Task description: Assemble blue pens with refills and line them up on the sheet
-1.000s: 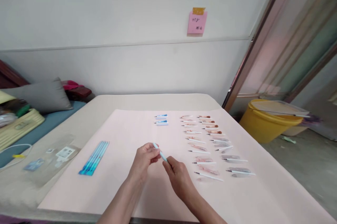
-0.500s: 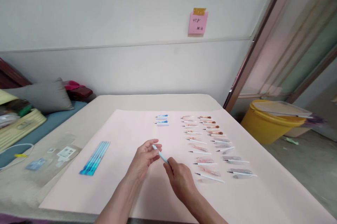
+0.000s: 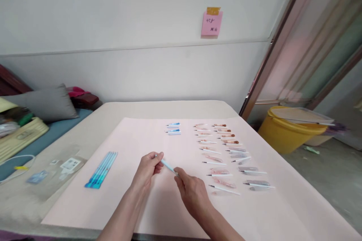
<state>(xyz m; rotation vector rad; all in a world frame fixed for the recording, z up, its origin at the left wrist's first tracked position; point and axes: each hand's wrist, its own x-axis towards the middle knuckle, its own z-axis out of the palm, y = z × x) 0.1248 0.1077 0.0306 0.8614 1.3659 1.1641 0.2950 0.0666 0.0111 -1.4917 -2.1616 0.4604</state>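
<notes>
Likely a home: grey pillow

The left hand is pinching the far end of the pen between thumb and curled fingers. The right hand is gripping the pen's near end with its fingers bending inward, its back facing up. The left forearm and right forearm, both bare, are slanting in toward the pen from its near side.
</notes>
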